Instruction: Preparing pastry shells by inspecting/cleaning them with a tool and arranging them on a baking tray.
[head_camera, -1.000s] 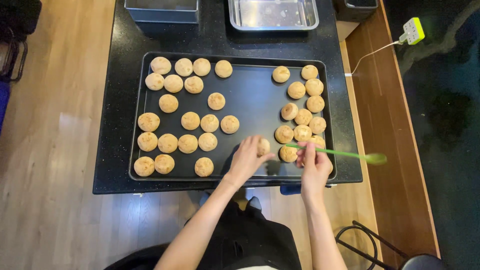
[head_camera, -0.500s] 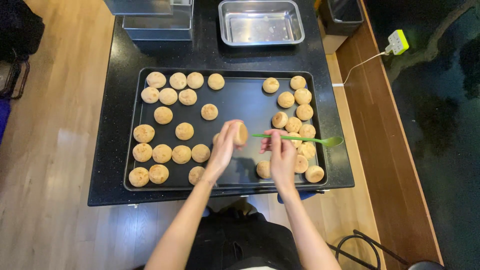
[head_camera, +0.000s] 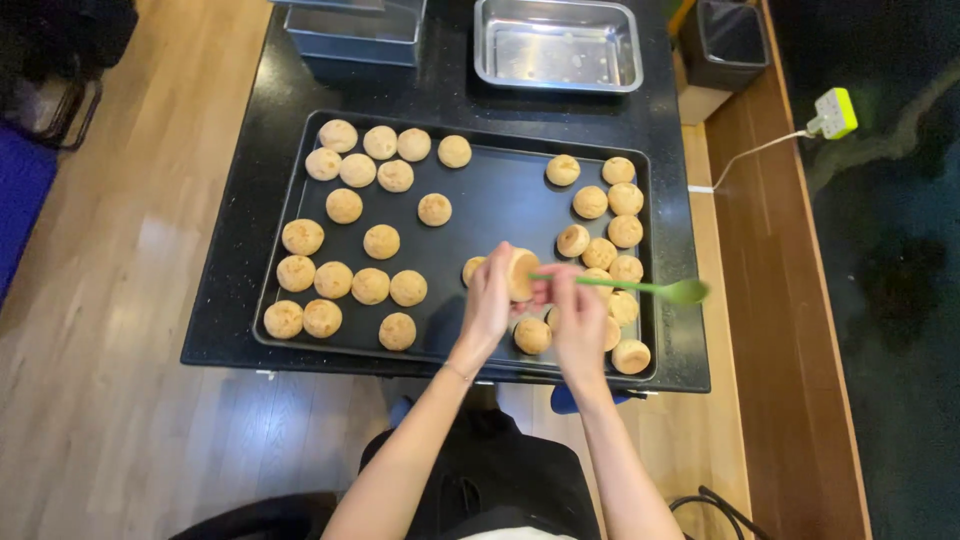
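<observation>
Bun (head_camera: 521, 273) sits gripped in left hand (head_camera: 490, 303), lifted over the middle of the dark baking tray (head_camera: 500, 195), tilted on its side; right hand (head_camera: 575, 315) is closed around the handle of a green spoon (head_camera: 640, 288), handle end touching the bun, bowl pointing right past the tray edge. Tray rests on a black surface (head_camera: 250, 230), buns clustered at its left and right ends, with an empty steel pan (head_camera: 557, 45) behind it.
</observation>
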